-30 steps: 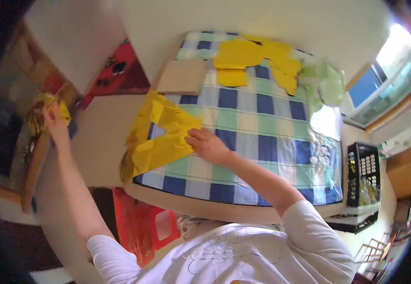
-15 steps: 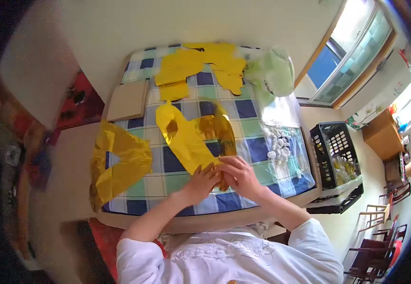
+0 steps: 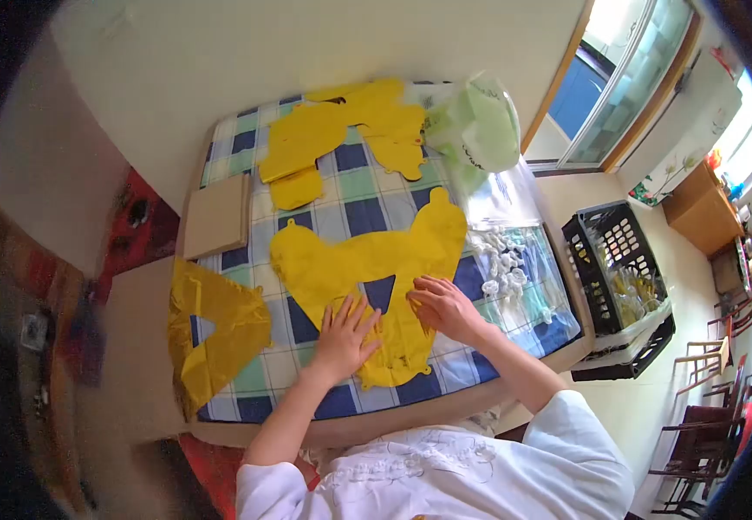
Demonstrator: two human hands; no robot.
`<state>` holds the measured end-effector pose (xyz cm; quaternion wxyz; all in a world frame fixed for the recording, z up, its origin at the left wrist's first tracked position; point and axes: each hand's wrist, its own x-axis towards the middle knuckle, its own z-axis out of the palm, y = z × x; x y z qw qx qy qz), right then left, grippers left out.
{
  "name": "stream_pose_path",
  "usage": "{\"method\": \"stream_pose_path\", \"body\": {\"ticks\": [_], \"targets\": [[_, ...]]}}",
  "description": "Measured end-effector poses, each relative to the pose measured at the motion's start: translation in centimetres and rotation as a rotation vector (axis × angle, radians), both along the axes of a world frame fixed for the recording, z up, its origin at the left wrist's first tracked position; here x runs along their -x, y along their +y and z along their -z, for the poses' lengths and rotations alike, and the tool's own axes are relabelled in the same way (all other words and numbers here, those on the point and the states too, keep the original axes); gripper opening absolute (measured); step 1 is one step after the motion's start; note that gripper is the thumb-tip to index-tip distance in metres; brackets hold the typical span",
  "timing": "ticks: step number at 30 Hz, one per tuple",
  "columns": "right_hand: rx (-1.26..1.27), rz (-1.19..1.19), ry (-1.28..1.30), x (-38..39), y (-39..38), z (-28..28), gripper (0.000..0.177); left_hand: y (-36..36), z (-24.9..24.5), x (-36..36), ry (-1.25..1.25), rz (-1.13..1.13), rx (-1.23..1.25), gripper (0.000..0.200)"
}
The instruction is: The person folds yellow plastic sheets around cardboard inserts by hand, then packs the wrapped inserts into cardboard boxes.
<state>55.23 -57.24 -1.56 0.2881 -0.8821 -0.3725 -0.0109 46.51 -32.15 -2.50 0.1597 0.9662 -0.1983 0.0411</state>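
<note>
A flat, uninflated yellow foil balloon (image 3: 367, 256) with rounded corners, small tabs and a triangular hole lies spread out before me on a checked tablecloth. My left hand (image 3: 341, 340) rests flat on its left leg, fingers spread. On the right leg, my right hand (image 3: 445, 308) touches the foil with slightly bent fingers and palm down; its fingertips are partly hard to make out. To the left, a second gold foil balloon (image 3: 228, 322), creased and with a similar hole, hangs partly over the table's edge.
More yellow foil balloons (image 3: 311, 134) lie at the far side. A beige board (image 3: 218, 217) is at the left. A pale green plastic bag (image 3: 487, 130) and bagged white tied bundles (image 3: 506, 270) lie at the right. Black crates (image 3: 623, 243) stand beside the table.
The balloon was folded and shiny, lifting under both hands close together; now it lies flat and spread wide. My hands have moved apart, and the view has shifted slightly.
</note>
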Motion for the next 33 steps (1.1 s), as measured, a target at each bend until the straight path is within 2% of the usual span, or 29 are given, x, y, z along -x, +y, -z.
{"method": "stream_pose_path", "body": {"ticks": [4,7,13,14,17,19,20,23,26,29,33], "targets": [[-0.072,0.041,-0.068,-5.5,0.6,-1.3,0.034,-0.3,1.6,0.9,0.053,-0.034,-0.031,0.056],[-0.017,0.172,-0.097,-12.5,1.9,-1.8,0.034,-0.3,1.8,1.1,0.029,-0.048,-0.003,0.053],[0.031,0.334,-0.365,-27.5,4.7,2.1,0.034,-0.6,1.6,1.2,0.014,-0.075,-0.046,0.050],[0.049,0.378,-0.322,-29.3,5.2,2.3,0.035,-0.6,1.5,1.3,-0.001,-0.078,-0.029,0.050],[0.188,0.321,-0.860,-35.6,5.6,5.6,0.037,-0.5,1.8,1.1,-0.029,-0.059,0.034,0.054],[0.037,0.420,-0.890,-35.9,6.6,5.2,0.030,-0.5,1.5,1.1,-0.034,-0.058,0.021,0.054],[-0.037,0.467,-0.899,-35.8,7.0,4.9,0.027,-0.6,1.3,1.0,-0.020,-0.057,0.012,0.055],[0.472,0.567,-0.407,-36.2,7.3,4.2,0.017,-0.4,1.1,1.0,-0.025,-0.057,0.023,0.055],[0.374,0.663,-0.356,-36.1,8.0,2.7,0.011,-0.5,1.1,1.0,-0.041,-0.068,0.039,0.055],[0.134,0.614,-0.521,-36.3,7.7,1.1,0.012,-0.7,1.0,1.1,-0.066,-0.077,0.049,0.053],[-0.053,0.549,-0.391,-35.0,7.8,-2.3,0.012,-0.7,1.4,1.0,-0.086,-0.081,0.068,0.054]]}}
